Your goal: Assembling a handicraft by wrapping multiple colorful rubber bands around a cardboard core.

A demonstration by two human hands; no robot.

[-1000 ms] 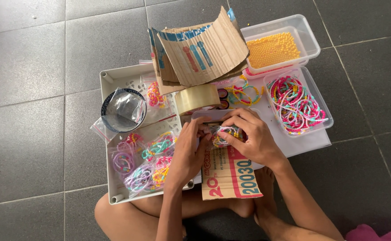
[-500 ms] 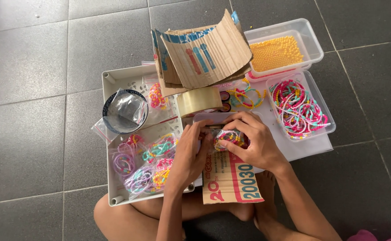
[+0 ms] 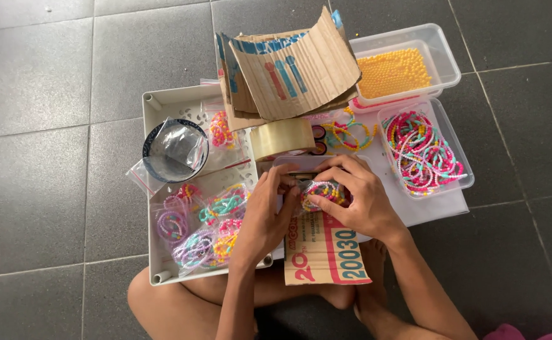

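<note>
Both grips are closing on one small thing: a clear little bag of bead bracelets (image 3: 322,193). The left hand (image 3: 264,217) is pinching the bag's left end with its fingertips, and the right hand (image 3: 359,198) is wrapping over it from the right, with the thumb underneath. Both hands are touching the bag, so neither one is nearer. The bag is lying longways from left to right between them, just above a flat piece of cardboard (image 3: 326,252) with red and blue print.

Going from big to small, the grey tile floor (image 3: 37,189) is holding everything. A white tray (image 3: 163,189) is sitting just left of the hands. Packed bags of bracelets (image 3: 200,226) are lying in it, and a round bowl with empty clear bags (image 3: 175,151) is sitting above them. A bent cardboard box (image 3: 288,69) is standing at the top. To the right, one clear tub of loose bracelets (image 3: 422,152) is sitting near the right hand, and a tub of yellow beads (image 3: 394,72) is sitting behind it. A roll of clear tape (image 3: 281,137) is lying just above the hands.
</note>
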